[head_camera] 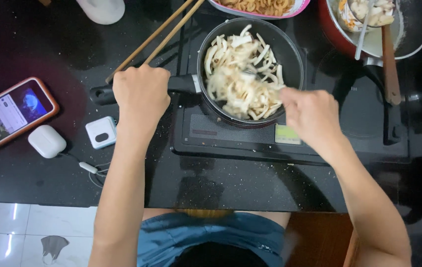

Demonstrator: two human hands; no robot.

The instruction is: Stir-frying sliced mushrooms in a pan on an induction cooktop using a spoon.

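Observation:
A small black frying pan (pixel 290 49) full of pale sliced onion strips (pixel 238 69) sits on a black induction cooktop (pixel 231 136). My left hand (pixel 140 94) is closed around the pan's black handle (pixel 103 94). My right hand (pixel 310 113) is at the pan's near right rim, gripping a utensil whose metal tip (pixel 250 74) is blurred among the strips; what kind of utensil it is stays unclear.
Two wooden chopsticks (pixel 159 34) lie beyond the handle. A phone in an orange case (pixel 10 114), a white earbud case (pixel 46 141) and a small white charger (pixel 101 132) rest at left. A second pan with food and a wooden-handled tool (pixel 389 59) stands at far right, a pink plate (pixel 260 7) behind.

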